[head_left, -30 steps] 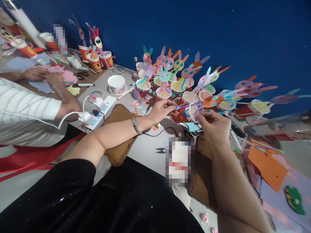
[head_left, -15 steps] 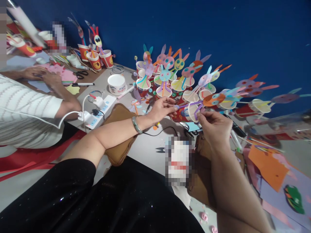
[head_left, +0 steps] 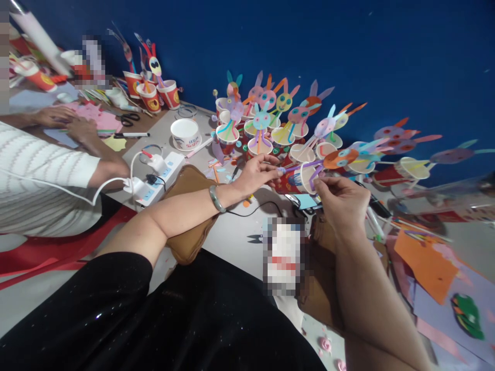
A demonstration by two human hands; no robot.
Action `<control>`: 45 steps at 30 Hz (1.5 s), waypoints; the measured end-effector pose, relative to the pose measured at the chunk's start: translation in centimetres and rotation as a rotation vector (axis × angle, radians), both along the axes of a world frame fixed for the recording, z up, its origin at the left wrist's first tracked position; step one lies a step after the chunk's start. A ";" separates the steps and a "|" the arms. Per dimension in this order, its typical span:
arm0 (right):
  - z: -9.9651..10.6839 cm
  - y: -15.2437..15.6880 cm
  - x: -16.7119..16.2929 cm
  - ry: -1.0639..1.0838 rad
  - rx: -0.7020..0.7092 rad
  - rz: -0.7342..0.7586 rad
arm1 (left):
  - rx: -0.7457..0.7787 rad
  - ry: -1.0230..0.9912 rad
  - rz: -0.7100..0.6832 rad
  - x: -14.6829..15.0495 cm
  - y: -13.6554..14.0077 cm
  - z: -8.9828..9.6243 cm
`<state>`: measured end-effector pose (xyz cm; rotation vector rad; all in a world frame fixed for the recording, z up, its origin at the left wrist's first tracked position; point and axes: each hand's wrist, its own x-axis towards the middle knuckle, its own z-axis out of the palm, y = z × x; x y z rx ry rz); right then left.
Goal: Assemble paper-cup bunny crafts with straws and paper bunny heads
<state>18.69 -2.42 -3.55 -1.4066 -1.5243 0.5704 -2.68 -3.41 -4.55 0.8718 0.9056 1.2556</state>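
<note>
A red paper cup (head_left: 289, 181) lies tipped on its side in the air, its pale open mouth turned to the right. My left hand (head_left: 261, 172) grips it by the base end, the fingers curled round it. At the rim, my right hand (head_left: 340, 198) is closed in a pinch on a purple paper strip (head_left: 314, 178) that bends inside the mouth. An orange paper rabbit head (head_left: 340, 158) with blue eyes juts out past the rim, seemingly joined to the purple strips. Just behind stand several finished-looking cups with paper rabbit heads, such as a light blue one (head_left: 262, 119).
A white tub (head_left: 186, 135) and a white power strip (head_left: 160, 178) stand to the left. Beyond them a co-worker's hands (head_left: 79, 123) rest on pink paper. Black scissors (head_left: 303, 210) lie below the cup. Orange paper (head_left: 427, 263) lies at the right, and a blue wall (head_left: 309, 41) closes off the back.
My hands and the cup hold almost the same position. The co-worker's hands have shifted slightly over the pink paper.
</note>
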 end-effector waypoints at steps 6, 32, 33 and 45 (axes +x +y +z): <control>0.2 0.0 0.2 -0.022 -0.014 -0.030 | -0.005 0.027 -0.008 0.0 0.0 0.3; 0.2 -0.3 0.1 -0.105 -0.069 0.020 | 0.068 0.266 0.107 0.0 -0.1 0.2; -0.1 -0.3 0.2 -0.133 -0.077 0.039 | 0.091 0.282 0.130 -0.1 0.1 0.0; -1.1 1.4 -1.8 -0.449 -0.021 0.133 | 0.194 0.305 0.220 -0.9 0.7 -0.4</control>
